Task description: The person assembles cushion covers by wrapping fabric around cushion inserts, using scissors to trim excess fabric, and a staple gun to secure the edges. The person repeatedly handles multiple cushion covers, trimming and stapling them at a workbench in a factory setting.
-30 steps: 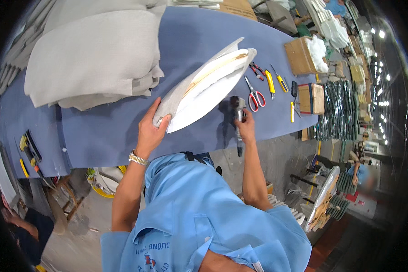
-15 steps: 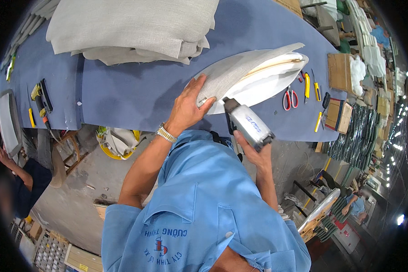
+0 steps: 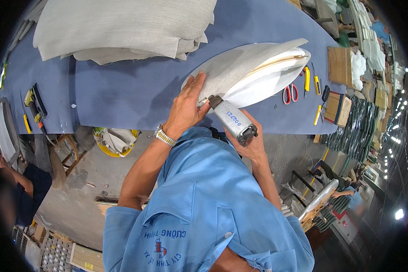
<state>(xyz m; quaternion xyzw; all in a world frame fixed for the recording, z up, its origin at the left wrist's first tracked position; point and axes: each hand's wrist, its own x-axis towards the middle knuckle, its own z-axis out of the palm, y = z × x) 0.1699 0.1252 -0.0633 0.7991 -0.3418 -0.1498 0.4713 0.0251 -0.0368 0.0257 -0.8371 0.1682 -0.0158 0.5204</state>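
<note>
A curved, padded panel lies on the blue table, with light grey fabric (image 3: 233,61) over one side and white material (image 3: 267,84) on the other. A thin wooden edge strip runs between them. My left hand (image 3: 186,104) grips the grey fabric at the near left end, fingers on top and thumb at the edge. My right hand (image 3: 251,143) is closed around a silver staple gun (image 3: 231,119). The gun's dark nose meets the panel's end beside my left thumb. Its handle is mostly hidden beneath the body.
Stacked grey fabric (image 3: 122,27) covers the far left of the blue table (image 3: 127,99). Red-handled scissors (image 3: 290,94) and yellow cutters (image 3: 307,79) lie right of the panel. Another staple gun (image 3: 35,106) rests at left, near a co-worker. A yellow basket (image 3: 115,153) stands below the table edge.
The staple gun has moved up and left, bringing its nose close against my left thumb at the panel's end. My left hand keeps its hold. The whole view has shifted slightly.
</note>
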